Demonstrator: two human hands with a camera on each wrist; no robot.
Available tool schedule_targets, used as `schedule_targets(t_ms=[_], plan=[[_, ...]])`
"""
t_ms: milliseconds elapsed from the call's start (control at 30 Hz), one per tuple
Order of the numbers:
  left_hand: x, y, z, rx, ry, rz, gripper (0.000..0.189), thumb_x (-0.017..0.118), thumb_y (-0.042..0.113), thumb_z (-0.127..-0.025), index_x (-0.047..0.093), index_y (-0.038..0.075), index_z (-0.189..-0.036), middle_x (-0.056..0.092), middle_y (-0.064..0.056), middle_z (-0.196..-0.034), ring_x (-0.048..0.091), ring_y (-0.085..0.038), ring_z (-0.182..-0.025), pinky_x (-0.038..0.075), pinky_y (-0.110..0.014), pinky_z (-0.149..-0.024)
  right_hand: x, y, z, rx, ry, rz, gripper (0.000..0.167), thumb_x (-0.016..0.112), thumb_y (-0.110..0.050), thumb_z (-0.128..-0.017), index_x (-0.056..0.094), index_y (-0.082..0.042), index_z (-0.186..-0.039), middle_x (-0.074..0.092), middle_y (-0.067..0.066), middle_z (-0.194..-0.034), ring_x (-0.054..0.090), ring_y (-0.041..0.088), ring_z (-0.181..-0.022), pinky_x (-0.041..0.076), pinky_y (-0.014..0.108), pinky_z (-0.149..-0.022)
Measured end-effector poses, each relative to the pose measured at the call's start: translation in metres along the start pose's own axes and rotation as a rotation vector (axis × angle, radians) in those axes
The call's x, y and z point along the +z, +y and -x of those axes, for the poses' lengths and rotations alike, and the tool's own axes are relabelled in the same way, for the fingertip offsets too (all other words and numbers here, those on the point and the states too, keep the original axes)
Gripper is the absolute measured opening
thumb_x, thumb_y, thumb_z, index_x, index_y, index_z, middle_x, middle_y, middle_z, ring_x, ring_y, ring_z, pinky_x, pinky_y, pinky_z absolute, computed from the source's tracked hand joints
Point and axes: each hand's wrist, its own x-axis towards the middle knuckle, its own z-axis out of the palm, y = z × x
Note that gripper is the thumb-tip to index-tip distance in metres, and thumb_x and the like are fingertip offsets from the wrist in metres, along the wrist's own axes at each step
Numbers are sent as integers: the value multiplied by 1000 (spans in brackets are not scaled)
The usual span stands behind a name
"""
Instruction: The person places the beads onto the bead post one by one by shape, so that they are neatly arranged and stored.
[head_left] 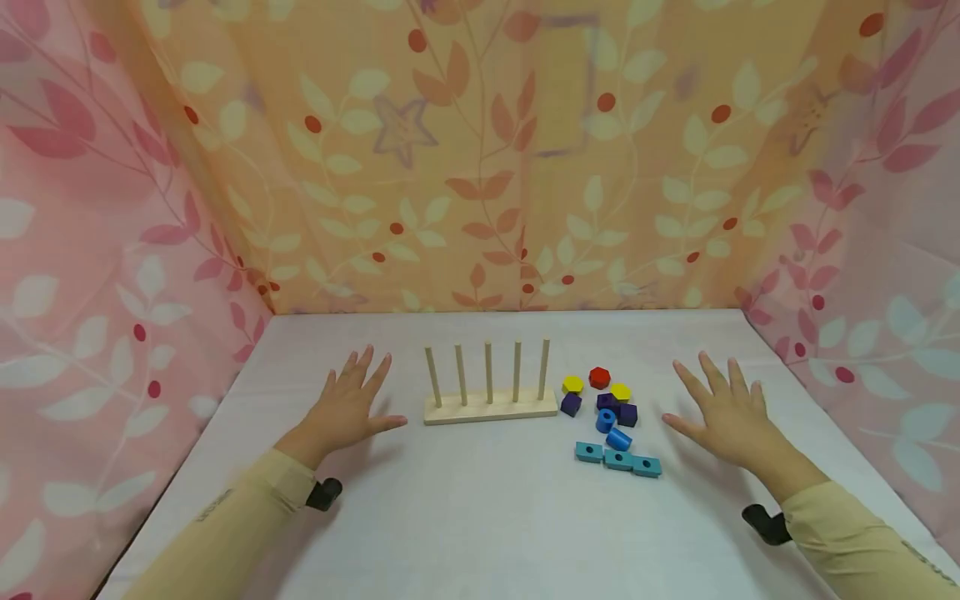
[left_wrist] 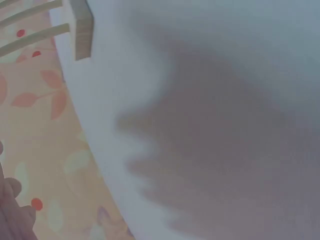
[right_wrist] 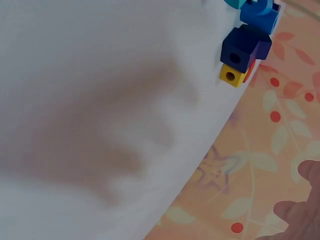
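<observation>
My left hand (head_left: 341, 412) is held over the table left of a wooden peg stand (head_left: 491, 407), its fingers spread and nothing in them. Five is avoided here: several upright pegs rise from the stand's base, all bare. On the other side, my right hand (head_left: 731, 421) also has spread, empty fingers. Between it and the stand lie loose pieces: two yellow hexagons (head_left: 573, 384), a red one (head_left: 599, 377), three purple cubes (head_left: 627, 414), two blue cylinders (head_left: 618, 439) and three teal blocks (head_left: 618, 460) in a slanting row. Holes show in several pieces.
A white cloth (head_left: 450, 525) covers the table. Patterned curtains stand behind it (head_left: 480, 167) and along both sides. Each wrist carries a small black camera, one at the left cuff (head_left: 325, 494) and one at the right (head_left: 767, 525). Hand shadows fall on the cloth.
</observation>
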Motion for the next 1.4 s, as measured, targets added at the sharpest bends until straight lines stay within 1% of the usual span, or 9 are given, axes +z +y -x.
schedule_targets(t_ms=[133,233,467,633,733,933,1133,1233,1400], plan=[[4,2,-6,13,-1,109,102,58,65,-75,9,13,-148,1,-20,-151,1,-41,-136,15,-61,-101,-3,-3,-5,-37,7,-58,93,47,-70,-78,11,-18,-147,6,29,-146,-1,57,-127,4,72,-92],[8,2,-11,11,0,216,99,67,52,-75,11,12,-147,3,-21,-150,6,-42,-135,20,-59,-101,-4,-6,-9,-53,-17,-152,92,52,-64,-80,13,-16,-147,6,29,-146,1,57,-127,9,72,-91],[21,2,-23,-3,42,414,99,74,40,-74,15,5,-146,20,-24,-146,22,-40,-132,23,-53,-102,-1,-15,-19,-69,-56,-363,85,60,-53,-81,22,-12,-145,17,27,-144,18,50,-126,29,67,-86],[33,5,-30,-35,-7,604,94,75,31,-75,19,6,-145,27,-22,-144,34,-40,-126,33,-48,-98,10,-17,-28,-50,-95,-482,72,60,-44,-85,31,-9,-141,30,24,-140,30,46,-123,35,60,-88],[41,8,-32,-52,-56,705,91,76,24,-74,22,5,-144,30,-22,-142,37,-38,-125,34,-47,-98,18,-18,-33,-28,-136,-554,64,61,-36,-87,35,-8,-138,36,22,-137,36,44,-120,36,58,-90],[51,12,-37,-63,-104,702,84,76,23,-74,29,5,-142,42,-18,-135,50,-31,-112,40,-43,-92,31,-19,-36,44,-230,-613,57,60,-33,-87,40,-7,-134,45,21,-130,44,40,-114,42,52,-87],[53,18,-42,-108,-129,743,80,76,23,-74,34,9,-141,49,-8,-131,52,-17,-95,40,-32,-82,40,-22,-38,39,-269,-627,46,64,-27,-86,50,-5,-123,51,19,-121,51,36,-106,47,44,-84],[55,21,-44,-119,-134,757,78,77,20,-73,37,9,-139,51,-7,-129,52,-14,-92,41,-29,-78,44,-24,-39,39,-279,-596,41,67,-25,-84,54,-6,-118,55,15,-115,52,31,-102,47,43,-84],[59,24,-46,-111,-99,711,66,78,15,-72,49,8,-131,56,-5,-114,53,-13,-86,42,-28,-75,48,-28,-40,42,-274,-520,34,69,-22,-82,57,-8,-111,58,10,-104,52,26,-94,46,45,-84]])
